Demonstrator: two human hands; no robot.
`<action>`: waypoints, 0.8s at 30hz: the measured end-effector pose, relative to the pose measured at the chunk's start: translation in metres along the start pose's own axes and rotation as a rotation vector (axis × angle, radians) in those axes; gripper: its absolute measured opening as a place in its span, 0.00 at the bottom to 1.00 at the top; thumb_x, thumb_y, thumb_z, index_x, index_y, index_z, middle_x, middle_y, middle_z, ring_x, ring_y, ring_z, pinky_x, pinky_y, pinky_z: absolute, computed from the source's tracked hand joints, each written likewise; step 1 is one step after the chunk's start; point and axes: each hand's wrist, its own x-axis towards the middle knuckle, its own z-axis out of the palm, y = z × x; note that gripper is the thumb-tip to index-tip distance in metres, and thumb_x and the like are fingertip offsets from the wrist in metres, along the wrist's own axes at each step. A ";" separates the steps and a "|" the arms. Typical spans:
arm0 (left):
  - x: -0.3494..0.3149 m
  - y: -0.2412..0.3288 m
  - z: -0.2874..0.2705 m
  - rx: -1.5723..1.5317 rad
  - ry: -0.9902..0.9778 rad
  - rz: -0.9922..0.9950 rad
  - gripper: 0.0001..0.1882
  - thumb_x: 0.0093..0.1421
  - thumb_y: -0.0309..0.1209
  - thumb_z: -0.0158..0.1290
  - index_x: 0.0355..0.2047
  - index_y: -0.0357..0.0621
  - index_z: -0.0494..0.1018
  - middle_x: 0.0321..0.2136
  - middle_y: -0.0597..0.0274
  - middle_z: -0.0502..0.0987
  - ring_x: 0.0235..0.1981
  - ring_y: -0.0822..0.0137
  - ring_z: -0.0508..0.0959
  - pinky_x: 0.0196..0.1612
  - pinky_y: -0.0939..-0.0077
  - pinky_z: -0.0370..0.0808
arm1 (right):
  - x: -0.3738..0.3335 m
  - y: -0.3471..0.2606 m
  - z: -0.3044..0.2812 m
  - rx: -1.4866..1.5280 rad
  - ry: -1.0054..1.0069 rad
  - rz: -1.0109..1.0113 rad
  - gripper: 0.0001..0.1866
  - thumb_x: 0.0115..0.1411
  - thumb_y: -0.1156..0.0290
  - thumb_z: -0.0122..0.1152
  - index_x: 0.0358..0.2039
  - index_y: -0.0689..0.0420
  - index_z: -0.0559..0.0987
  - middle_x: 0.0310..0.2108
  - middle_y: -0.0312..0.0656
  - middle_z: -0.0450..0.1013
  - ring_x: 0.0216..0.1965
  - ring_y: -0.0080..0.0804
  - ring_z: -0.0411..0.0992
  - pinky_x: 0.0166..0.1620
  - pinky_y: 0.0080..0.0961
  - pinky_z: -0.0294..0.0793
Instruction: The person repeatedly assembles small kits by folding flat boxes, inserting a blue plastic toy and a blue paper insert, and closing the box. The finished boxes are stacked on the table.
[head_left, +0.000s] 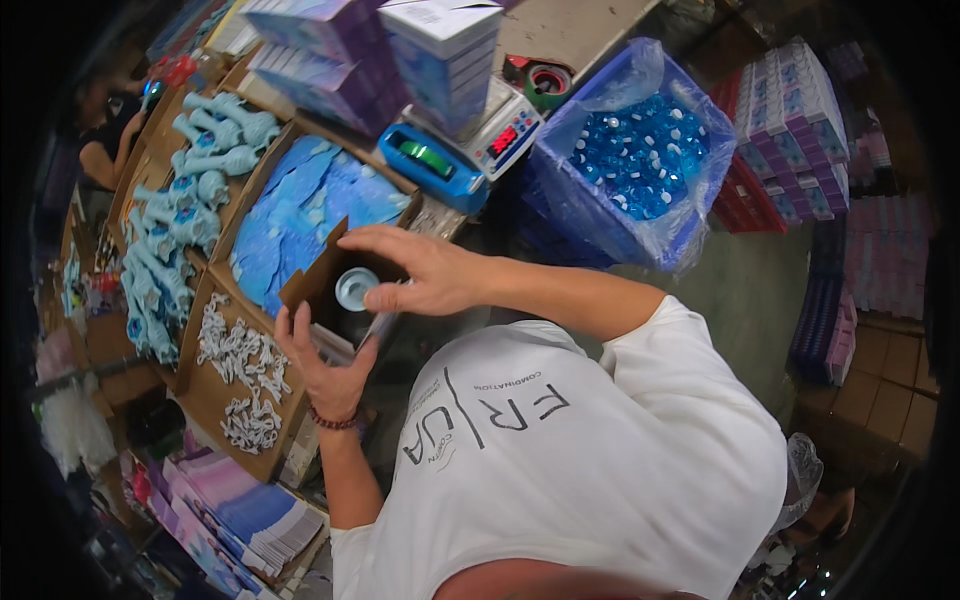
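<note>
An open carton point(308, 282) with brown inner walls and raised flaps sits between my two hands. Inside it stands a round, clear, pale-bluish piece point(356, 288); the rest of that piece is hidden by the box walls. My left hand point(330, 370), with a dark red bead bracelet at the wrist, grips the near left side of the box, fingers and thumb spread around its edge. On the far right side my right hand point(425, 270) holds the box, fingers over the rim and thumb close to the round piece.
Cardboard trays hold light blue toy-like pieces point(205, 150), blue flat packets point(310, 200) and white looped cords point(245, 365). Beyond stand a blue tape dispenser point(435, 165), scale point(505, 140) and stacked boxes point(440, 60). Right is a plastic-lined blue crate point(560, 165) of blue pieces. Another person point(105, 150) is far left.
</note>
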 end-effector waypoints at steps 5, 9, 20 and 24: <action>0.022 0.024 0.018 0.067 -0.088 -0.034 0.39 0.38 0.33 0.70 0.51 0.42 0.67 0.60 0.43 0.58 0.61 0.45 0.61 0.62 0.55 0.58 | -0.056 0.074 -0.100 0.274 0.373 0.130 0.15 0.61 0.66 0.61 0.45 0.61 0.80 0.34 0.39 0.78 0.36 0.23 0.75 0.43 0.24 0.76; 0.027 0.028 0.025 0.056 -0.060 -0.108 0.38 0.45 0.49 0.67 0.50 0.38 0.67 0.61 0.43 0.58 0.62 0.47 0.60 0.64 0.56 0.55 | -0.119 0.180 -0.226 -0.019 0.817 0.461 0.09 0.65 0.68 0.57 0.37 0.60 0.80 0.26 0.37 0.77 0.29 0.25 0.75 0.38 0.21 0.74; 0.019 0.039 0.030 0.264 -0.069 -0.197 0.40 0.50 0.59 0.63 0.51 0.39 0.66 0.60 0.48 0.58 0.59 0.52 0.62 0.62 0.59 0.57 | -0.186 0.420 -0.267 -1.246 -0.181 0.957 0.19 0.61 0.68 0.46 0.51 0.51 0.76 0.57 0.42 0.65 0.49 0.50 0.71 0.40 0.43 0.80; 0.018 0.042 0.029 0.282 -0.059 -0.244 0.41 0.47 0.59 0.65 0.49 0.40 0.67 0.59 0.45 0.59 0.59 0.49 0.62 0.62 0.57 0.57 | -0.201 0.434 -0.268 -1.247 -0.078 0.896 0.16 0.61 0.68 0.48 0.49 0.48 0.75 0.57 0.47 0.63 0.49 0.51 0.70 0.37 0.43 0.81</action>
